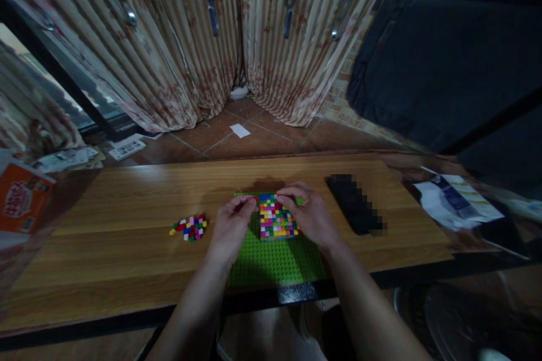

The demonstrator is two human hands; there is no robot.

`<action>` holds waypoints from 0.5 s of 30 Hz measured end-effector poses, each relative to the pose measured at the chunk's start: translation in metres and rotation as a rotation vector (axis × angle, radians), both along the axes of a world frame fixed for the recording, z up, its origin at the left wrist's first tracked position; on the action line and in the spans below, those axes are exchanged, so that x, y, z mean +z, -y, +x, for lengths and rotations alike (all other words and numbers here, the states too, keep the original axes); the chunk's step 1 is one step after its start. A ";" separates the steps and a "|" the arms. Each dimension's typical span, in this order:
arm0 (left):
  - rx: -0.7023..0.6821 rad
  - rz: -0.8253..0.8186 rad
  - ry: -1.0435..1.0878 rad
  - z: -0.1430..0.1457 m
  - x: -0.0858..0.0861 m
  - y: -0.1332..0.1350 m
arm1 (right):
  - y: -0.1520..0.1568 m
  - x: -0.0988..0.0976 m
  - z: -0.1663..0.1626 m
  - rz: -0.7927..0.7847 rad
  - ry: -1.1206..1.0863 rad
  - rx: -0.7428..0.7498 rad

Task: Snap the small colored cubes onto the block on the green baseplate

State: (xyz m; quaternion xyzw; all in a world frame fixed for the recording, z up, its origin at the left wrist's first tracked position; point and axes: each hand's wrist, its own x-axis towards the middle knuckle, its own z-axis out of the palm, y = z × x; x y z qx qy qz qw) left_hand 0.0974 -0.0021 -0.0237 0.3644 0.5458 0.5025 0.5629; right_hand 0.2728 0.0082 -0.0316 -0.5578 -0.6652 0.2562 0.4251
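A green studded baseplate (pixel 275 265) lies on the wooden table in front of me. On it sits a block of many small coloured toy bricks (pixel 275 220), packed in rows. My left hand (pixel 232 224) is at the block's far left corner, thumb and forefinger pinched on a small red brick (pixel 255 199). From the right, my right hand (pixel 308 211) reaches over the block, its fingertips closed together at the far edge. What they grip, if anything, is too small to tell. To the left lies a pile of loose toy bricks (pixel 192 227).
A black phone (pixel 355 206), partly pixelated, lies on the table (pixel 139 248) to the right. An orange box (pixel 21 197) stands beyond the left end. Papers (pixel 459 197) lie to the right of the table. Striped curtains (pixel 186 56) hang behind.
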 end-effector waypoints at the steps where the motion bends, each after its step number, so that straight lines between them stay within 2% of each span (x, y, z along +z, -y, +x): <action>1: -0.004 -0.002 0.003 0.000 0.000 0.000 | -0.001 0.000 0.000 -0.018 -0.012 0.010; 15: 0.027 0.023 0.016 0.008 -0.005 0.002 | -0.015 -0.010 0.006 -0.229 -0.197 0.116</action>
